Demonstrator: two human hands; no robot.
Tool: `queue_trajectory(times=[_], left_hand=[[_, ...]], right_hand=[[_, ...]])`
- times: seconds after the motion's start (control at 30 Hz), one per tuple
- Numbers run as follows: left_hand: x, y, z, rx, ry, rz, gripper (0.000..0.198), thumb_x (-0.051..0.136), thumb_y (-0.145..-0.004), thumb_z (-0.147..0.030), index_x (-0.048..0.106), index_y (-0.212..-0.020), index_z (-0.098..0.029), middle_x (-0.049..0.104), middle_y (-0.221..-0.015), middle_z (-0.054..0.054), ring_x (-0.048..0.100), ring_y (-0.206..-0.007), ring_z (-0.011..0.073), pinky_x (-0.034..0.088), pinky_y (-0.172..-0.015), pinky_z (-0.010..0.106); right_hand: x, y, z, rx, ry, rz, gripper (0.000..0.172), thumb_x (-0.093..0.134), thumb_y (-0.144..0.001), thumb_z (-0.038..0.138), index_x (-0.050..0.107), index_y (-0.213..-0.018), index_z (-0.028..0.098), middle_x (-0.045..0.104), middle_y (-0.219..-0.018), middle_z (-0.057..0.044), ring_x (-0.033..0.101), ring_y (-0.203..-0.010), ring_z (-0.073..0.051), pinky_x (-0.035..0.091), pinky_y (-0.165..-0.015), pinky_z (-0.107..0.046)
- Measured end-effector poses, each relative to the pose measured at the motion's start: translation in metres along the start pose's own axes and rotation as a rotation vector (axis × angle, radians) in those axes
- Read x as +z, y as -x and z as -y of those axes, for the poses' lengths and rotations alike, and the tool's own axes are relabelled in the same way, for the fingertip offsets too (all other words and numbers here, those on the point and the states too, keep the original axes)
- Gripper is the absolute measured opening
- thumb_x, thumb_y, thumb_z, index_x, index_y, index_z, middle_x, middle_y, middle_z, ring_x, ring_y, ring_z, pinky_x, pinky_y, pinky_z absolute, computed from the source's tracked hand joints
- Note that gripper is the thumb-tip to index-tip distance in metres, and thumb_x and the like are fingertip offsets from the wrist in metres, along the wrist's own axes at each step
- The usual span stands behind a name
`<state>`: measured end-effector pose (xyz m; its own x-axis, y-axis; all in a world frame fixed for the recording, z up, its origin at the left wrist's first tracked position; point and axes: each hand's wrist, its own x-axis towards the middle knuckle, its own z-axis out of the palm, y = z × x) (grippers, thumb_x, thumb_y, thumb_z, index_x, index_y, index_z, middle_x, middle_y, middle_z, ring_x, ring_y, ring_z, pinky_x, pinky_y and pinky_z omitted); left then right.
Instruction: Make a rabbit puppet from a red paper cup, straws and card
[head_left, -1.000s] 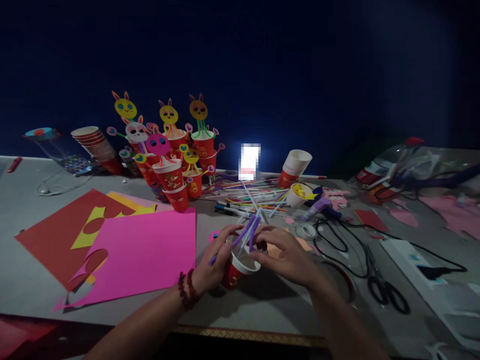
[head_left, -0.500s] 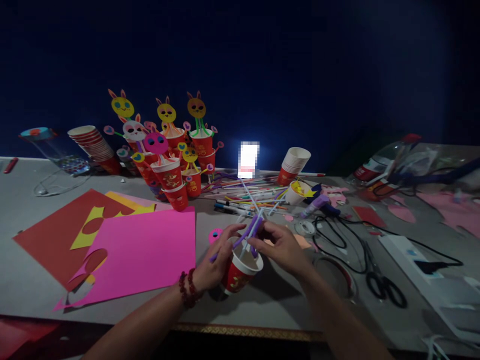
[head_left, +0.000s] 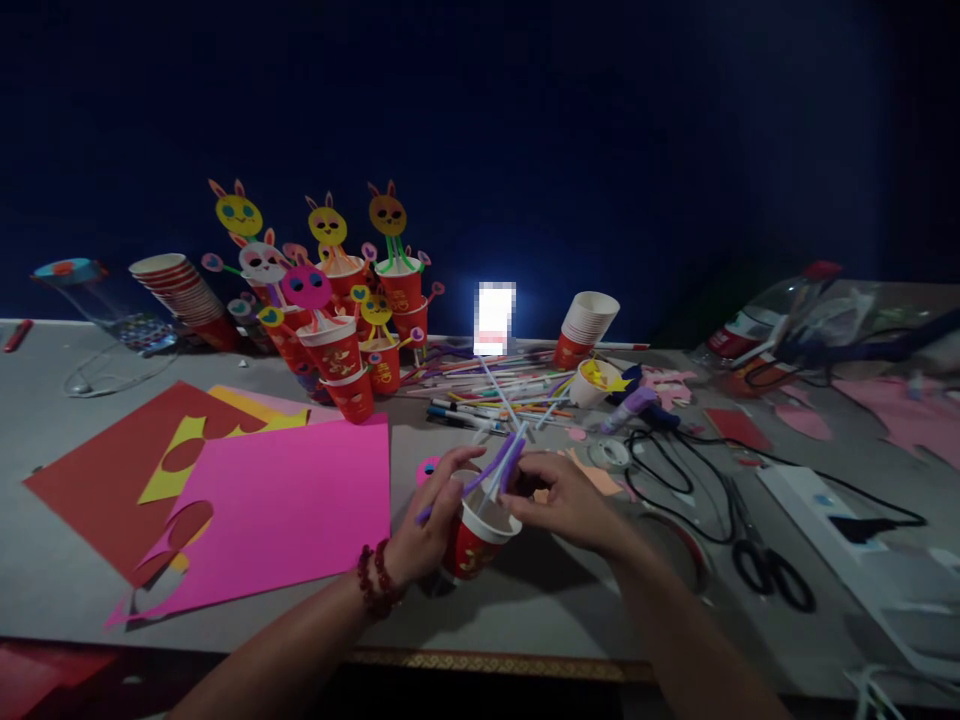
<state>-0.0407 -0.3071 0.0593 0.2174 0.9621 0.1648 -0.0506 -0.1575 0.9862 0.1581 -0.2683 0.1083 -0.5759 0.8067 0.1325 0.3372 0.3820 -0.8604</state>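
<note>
A red paper cup (head_left: pixel 474 555) with a white rim and gold print leans slightly between my hands over the table. My left hand (head_left: pixel 435 515), with a dark red bead bracelet at the wrist, is closed around the cup's left side. Purple and pale pipe cleaners (head_left: pixel 495 462) rise from the cup's mouth and cross above it; one purple end sticks out past my left fingers. At the right rim, my right hand (head_left: pixel 562 500) pinches a purple pipe cleaner by the cup wall, its fingertips partly hiding it. A pink paper disc (head_left: pixel 428 470) with a drawn eye lies partly behind my left hand.
Finished paper-cup figures (head_left: pixel 341 345) stand at the back left, near a cup stack (head_left: pixel 180 290). Coloured paper sheets (head_left: pixel 292 510) lie left. Pens and pipe cleaners (head_left: pixel 480 385) are strewn behind the cup. At right are scissors (head_left: pixel 769 570), black cable (head_left: pixel 675 480) and a bottle (head_left: pixel 757 330).
My right fingers have moved down slightly to the cup's rim. The cup has shifted a little up and left; my left hand still holds it.
</note>
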Motion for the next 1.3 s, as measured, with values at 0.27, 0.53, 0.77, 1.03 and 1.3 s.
queue_trajectory(times=[0.27,0.53,0.77,1.03,1.3], left_hand=[[0.002,-0.001,0.003,0.001,-0.013,-0.016,0.051,0.031,-0.097,-0.052,0.051,-0.129,-0.018,0.063,-0.109,0.009,0.057,-0.102,0.0244,0.044,-0.091,0.037],[0.001,0.001,0.004,-0.02,0.155,0.157,0.077,0.043,-0.084,-0.071,0.041,-0.14,-0.018,0.056,-0.128,0.015,0.054,-0.115,0.0307,0.043,-0.098,0.045],[-0.001,-0.001,0.001,-0.105,0.342,0.396,0.112,0.08,-0.068,-0.048,0.011,-0.152,-0.025,0.057,-0.129,0.016,0.055,-0.118,0.0326,0.037,-0.104,0.051],[-0.001,-0.003,0.007,0.011,0.3,0.368,0.105,0.08,-0.068,-0.043,0.019,-0.152,-0.026,0.036,-0.151,0.015,0.033,-0.138,0.0379,0.025,-0.114,0.053],[-0.002,0.001,0.012,-0.018,0.383,0.356,0.106,0.082,-0.066,-0.038,0.022,-0.152,-0.026,0.035,-0.151,0.015,0.031,-0.138,0.0393,0.026,-0.112,0.055]], right_hand=[[-0.006,0.001,0.0,0.032,0.002,0.034,0.013,0.068,-0.081,0.027,0.065,-0.072,0.017,0.061,-0.069,0.0,0.057,-0.063,-0.013,0.044,-0.056,-0.022],[0.016,-0.002,-0.004,0.173,-0.313,-0.175,0.031,0.073,-0.078,0.043,0.068,-0.092,0.016,0.069,-0.082,-0.004,0.063,-0.072,-0.017,0.051,-0.063,-0.027],[0.014,-0.001,-0.003,0.104,-0.272,-0.149,0.022,0.073,-0.079,0.037,0.074,-0.085,0.016,0.073,-0.085,-0.005,0.064,-0.079,-0.019,0.051,-0.071,-0.029],[0.024,-0.001,-0.005,0.103,-0.334,-0.153,0.019,0.073,-0.079,0.035,0.073,-0.087,0.017,0.072,-0.083,-0.003,0.063,-0.077,-0.018,0.049,-0.07,-0.026],[0.021,-0.005,-0.003,0.092,-0.42,-0.184,0.025,0.066,-0.085,0.043,0.065,-0.08,0.018,0.062,-0.077,-0.001,0.056,-0.072,-0.015,0.046,-0.067,-0.025]])
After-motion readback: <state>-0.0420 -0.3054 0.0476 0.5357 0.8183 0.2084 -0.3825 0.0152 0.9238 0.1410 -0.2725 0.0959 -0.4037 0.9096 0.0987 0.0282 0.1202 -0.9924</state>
